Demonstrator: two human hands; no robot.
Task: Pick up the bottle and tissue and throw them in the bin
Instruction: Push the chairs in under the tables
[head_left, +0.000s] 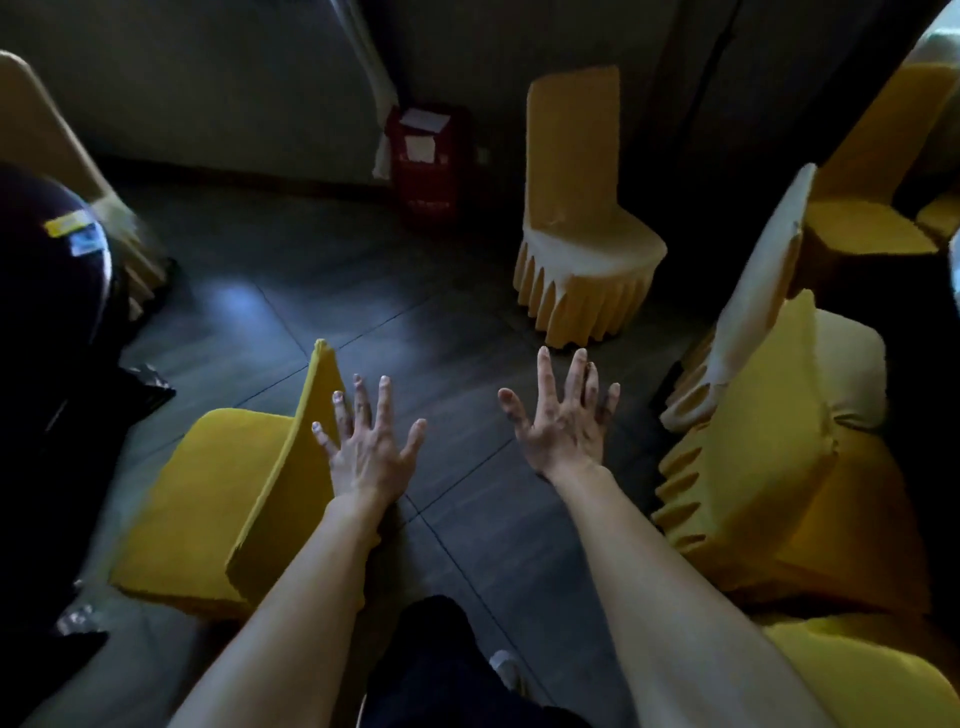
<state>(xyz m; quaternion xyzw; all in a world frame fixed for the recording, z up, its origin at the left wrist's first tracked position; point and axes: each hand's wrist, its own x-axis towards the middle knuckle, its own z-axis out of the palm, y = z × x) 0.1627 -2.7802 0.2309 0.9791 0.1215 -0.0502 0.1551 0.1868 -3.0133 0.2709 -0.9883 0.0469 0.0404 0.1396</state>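
Ahead on the dark floor (441, 322), against the far wall, I see a red bin (428, 176) with white sheets at its mouth; whether those are the tissue I cannot tell. My left hand (369, 452) and right hand (563, 431) reach forward above the floor, each grip apart, fingers spread, holding nothing. I find no bottle for certain. A blurred yellow-labelled thing (67, 226) on the dark worktop (47, 291) at far left may be it. If so, it lies left of both hands, nearer the left one, and I judge a turn that way comes first.
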